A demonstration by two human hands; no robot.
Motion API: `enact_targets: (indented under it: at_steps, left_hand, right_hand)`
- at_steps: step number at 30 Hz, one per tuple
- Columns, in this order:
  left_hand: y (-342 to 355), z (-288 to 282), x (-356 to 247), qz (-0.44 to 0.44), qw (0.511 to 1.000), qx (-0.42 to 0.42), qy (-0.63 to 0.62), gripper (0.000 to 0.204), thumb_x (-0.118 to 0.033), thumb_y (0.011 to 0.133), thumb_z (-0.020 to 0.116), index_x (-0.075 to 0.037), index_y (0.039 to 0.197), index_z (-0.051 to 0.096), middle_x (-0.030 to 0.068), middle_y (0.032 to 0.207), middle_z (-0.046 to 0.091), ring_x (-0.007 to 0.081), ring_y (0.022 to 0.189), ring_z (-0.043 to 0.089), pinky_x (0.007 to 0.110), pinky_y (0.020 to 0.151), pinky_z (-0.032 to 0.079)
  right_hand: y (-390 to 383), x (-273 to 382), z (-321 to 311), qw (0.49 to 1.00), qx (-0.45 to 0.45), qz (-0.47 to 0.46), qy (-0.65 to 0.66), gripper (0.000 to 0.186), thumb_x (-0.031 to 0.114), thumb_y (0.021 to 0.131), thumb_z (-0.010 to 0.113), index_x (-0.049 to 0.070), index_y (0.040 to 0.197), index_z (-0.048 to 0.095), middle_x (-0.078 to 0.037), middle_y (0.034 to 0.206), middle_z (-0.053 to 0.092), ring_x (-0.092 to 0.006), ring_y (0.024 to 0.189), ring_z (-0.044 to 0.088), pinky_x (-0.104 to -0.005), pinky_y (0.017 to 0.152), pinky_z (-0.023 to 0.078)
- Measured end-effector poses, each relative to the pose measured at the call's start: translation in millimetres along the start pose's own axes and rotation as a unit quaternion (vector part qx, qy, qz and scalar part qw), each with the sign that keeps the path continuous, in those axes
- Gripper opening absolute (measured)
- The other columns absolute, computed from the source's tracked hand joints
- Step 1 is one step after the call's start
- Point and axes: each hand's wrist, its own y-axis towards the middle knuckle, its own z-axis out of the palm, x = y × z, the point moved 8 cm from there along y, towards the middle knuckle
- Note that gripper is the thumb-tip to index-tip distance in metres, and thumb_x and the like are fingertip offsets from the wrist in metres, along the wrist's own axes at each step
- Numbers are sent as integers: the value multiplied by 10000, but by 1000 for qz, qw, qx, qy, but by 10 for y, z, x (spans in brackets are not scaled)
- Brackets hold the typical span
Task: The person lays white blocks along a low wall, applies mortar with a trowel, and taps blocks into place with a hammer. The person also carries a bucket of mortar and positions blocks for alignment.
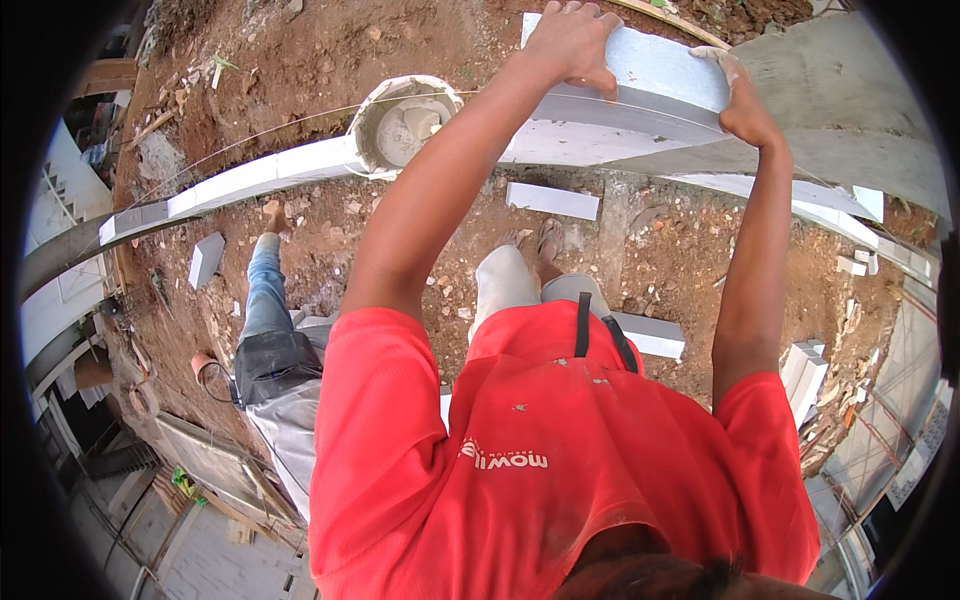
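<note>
A pale lightweight concrete block (665, 72) lies along the top of the low white block wall (565, 142), at the far side of me. My left hand (577, 45) grips its left end, with the fingers over the top and the thumb down the near face. Around the block's right end my right hand (738, 98) is closed, beside a grey concrete surface (840, 90). Both arms reach forward. Left of the block, a whitish bucket (362, 132) with grey-white mortar inside stands at the wall. The block's underside is hidden from view.
A thin string (300, 122) runs along the wall. Loose white blocks (552, 201) lie on the rubble-strewn dirt, including a block (650, 335) close to my legs. At left stands a co-worker in blue jeans (265, 285). More blocks (803, 378) are stacked at right.
</note>
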Motion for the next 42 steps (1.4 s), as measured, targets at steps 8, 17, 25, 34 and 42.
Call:
enact_targets:
  at_steps: [8,17,25,34,42]
  left_hand:
    - [74,380,150,-30,999,-1,32,1255,-852,522,784,-119,1513,543,210,1440,602,381,1383,531,596,1148,336]
    - [374,303,-359,-63,997,37,26,954,-879,774,612,-314,1538,534,202,1510,559,396,1428,499,676,1185,227]
    - [535,365,-834,-100,993,3,-65,717,-678,877,700,-319,1490,600,166,1526,549,359,1465,444,581,1237,207]
    - [444,272,-1224,-128,985,-17,-114,547,-435,968,717,-154,1434,656,221,1577,490,362,1543,329,534,1254,232]
    - [754,-386,-3345,182,818,-506,-204,323,-227,1037,644,75,1017,758,207,857,737,297,756,660,439,731,541]
  right_hand:
    - [-1351,302,-617,912,-277,167,250,455,-39,856,634,-17,1310,653,-155,1326,663,-242,1226,644,-368,1057,523]
    - [-4929,-1477,1814,676,-240,588,374,254,290,1014,682,67,930,768,-36,780,743,-125,633,673,-270,590,512]
    - [-7497,-802,4147,335,-157,741,561,351,345,964,612,55,1141,697,-128,894,710,-301,821,752,-447,731,605]
    - [-7787,-1961,3964,297,-224,724,582,330,311,979,574,35,1121,683,-125,813,712,-302,629,734,-405,563,598]
    - [-7922,-3958,3955,427,-409,679,435,432,367,982,541,-21,948,728,-161,755,701,-342,626,722,-428,538,577]
